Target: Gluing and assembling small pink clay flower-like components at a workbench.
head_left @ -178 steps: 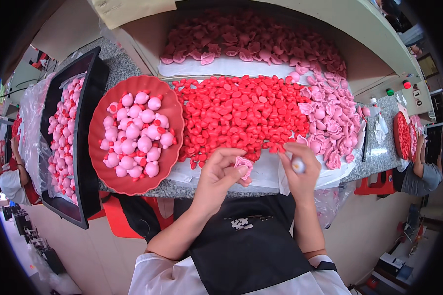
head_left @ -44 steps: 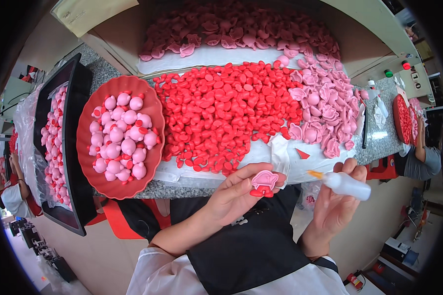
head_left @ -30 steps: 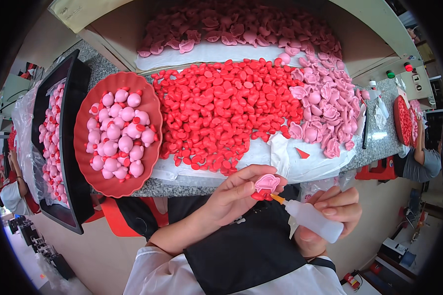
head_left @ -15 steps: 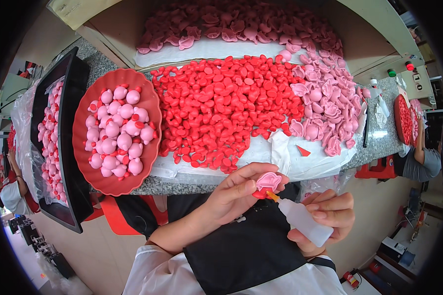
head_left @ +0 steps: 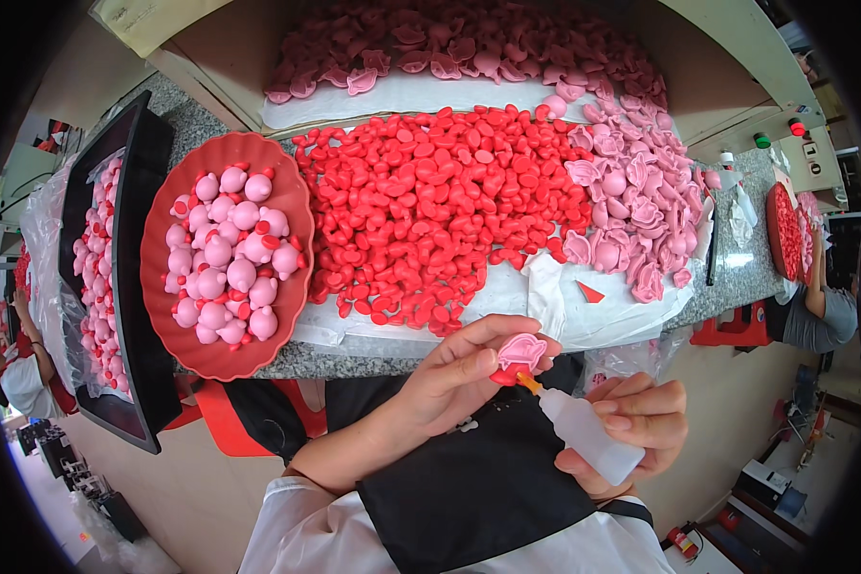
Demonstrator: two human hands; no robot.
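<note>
Between the thumb and fingers of my left hand [head_left: 457,375] is a small pink molded piece [head_left: 521,352] with a raised rim, joined or pressed to a red bean-shaped part [head_left: 509,375] under it. My right hand [head_left: 641,421] is closed round a translucent white squeeze bottle [head_left: 591,435]. Its yellowish nozzle [head_left: 529,383] points up and left, with the tip at the red part. A heap of red bean-shaped pieces [head_left: 440,201] lies on the table beyond my hands. To its right are many loose pink molded pieces [head_left: 641,210].
A red scalloped bowl [head_left: 160,287] of round pink-and-red pieces stands left of the heap. Beside it is a black tray [head_left: 143,335] with similar pieces. A shelf behind holds more pink pieces [head_left: 430,48]. A white cloth [head_left: 545,292] and a red scrap [head_left: 590,293] lie near the table edge.
Almost nothing differs. My right hand and the bottle have shifted very slightly, and the nozzle stays at the red part.
</note>
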